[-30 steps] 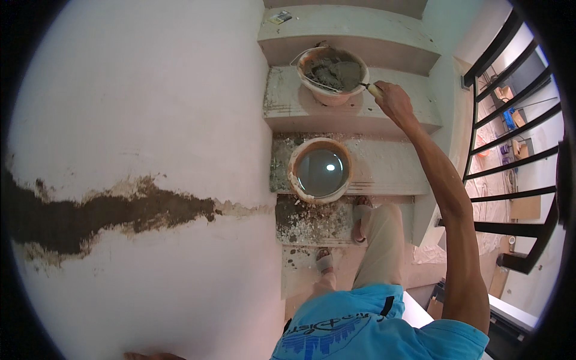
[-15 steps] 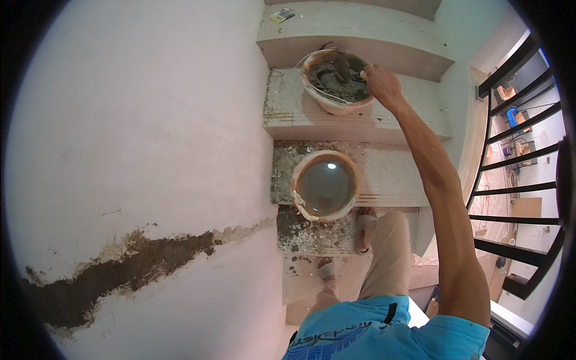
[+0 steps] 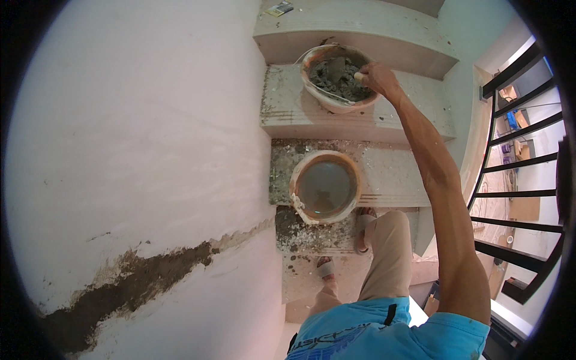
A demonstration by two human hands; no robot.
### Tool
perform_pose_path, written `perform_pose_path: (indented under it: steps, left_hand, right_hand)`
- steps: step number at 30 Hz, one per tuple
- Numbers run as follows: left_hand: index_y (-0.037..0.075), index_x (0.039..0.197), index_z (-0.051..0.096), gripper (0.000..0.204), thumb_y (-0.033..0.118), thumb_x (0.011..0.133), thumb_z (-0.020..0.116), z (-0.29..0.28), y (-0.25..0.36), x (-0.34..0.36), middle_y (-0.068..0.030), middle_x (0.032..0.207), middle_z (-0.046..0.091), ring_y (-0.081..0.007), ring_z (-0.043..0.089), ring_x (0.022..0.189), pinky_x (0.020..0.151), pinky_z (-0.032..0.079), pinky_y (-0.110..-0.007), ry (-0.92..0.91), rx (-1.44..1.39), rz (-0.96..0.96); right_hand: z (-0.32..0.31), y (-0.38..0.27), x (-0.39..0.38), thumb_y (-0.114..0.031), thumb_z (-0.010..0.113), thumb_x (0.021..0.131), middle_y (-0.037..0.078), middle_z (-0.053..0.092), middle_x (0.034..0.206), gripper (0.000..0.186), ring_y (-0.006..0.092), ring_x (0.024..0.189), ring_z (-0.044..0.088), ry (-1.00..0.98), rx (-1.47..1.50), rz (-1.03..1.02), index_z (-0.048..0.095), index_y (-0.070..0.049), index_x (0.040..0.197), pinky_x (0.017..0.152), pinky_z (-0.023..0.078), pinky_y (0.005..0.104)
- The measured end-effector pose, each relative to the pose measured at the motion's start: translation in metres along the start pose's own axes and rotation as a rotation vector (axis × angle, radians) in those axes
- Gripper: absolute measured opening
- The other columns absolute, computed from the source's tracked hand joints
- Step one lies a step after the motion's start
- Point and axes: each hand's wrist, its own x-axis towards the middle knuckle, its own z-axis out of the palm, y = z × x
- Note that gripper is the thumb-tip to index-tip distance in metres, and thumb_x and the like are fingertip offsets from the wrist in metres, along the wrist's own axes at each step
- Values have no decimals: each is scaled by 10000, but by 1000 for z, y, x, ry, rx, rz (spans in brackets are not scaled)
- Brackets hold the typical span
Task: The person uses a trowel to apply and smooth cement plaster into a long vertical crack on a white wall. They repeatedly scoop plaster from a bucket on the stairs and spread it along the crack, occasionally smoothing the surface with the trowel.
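My right hand [image 3: 379, 80] is closed round the pale handle of a trowel [image 3: 359, 77] at the bucket's right rim. The trowel's blade is down among the mortar and hard to tell from it. Wet grey mortar [image 3: 330, 81] lies lumpy inside a whitish bucket [image 3: 339, 107] with a thin wire handle, standing on an upper stair. A second bucket [image 3: 294, 191] of cloudy water sits a step lower, its rim crusted with dried mortar. My left hand is out of the picture.
On the left rises a white wall [image 3: 150, 120] with a rough dark mortar strip [image 3: 150, 276] across its lower part. Splatter covers the lower stairs [image 3: 300, 231] around my feet. Black railing bars [image 3: 516, 193] run along the right. A small packet [image 3: 279, 8] lies on a higher step.
The trowel blade, standing up dark above the mortar before, now lies lower and smeared with grey. My right hand stays at the bucket's rim. The view has shifted slightly.
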Motion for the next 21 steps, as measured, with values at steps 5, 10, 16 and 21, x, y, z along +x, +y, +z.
perform_pose_path:
  steps: [5,10,16,21]
  left_hand:
    - [-10,1463,439,640,480,1058,364,-1,4,3,-278,1570,288,-437,266,1453,1148,240,-611,-13,11,-24]
    - [-13,1464,437,628,464,1065,350,-1,4,2,-283,1569,287,-447,255,1454,1144,233,-617,-12,16,-18]
    - [-19,1467,430,612,440,1075,326,-3,5,4,-282,1575,274,-447,256,1455,1140,236,-618,-37,41,-1]
    - [-13,1477,420,599,421,1081,307,-2,5,2,-273,1576,279,-446,232,1468,1162,212,-611,-46,51,-17]
  right_hand:
    - [-1,-11,-4,-215,703,779,149,727,839,261,320,734,678,-101,267,158,780,-73,984,708,528,450]
    - [-6,-17,-16,-183,700,762,155,708,771,320,241,629,656,-120,447,267,775,-56,1046,618,518,407]
    - [-8,-15,-25,-213,681,815,137,689,712,333,205,557,615,-98,535,245,766,-58,1098,534,501,371]
    - [-15,-12,-32,-195,660,823,102,680,711,343,167,528,589,-128,638,227,759,-43,1113,479,476,343]
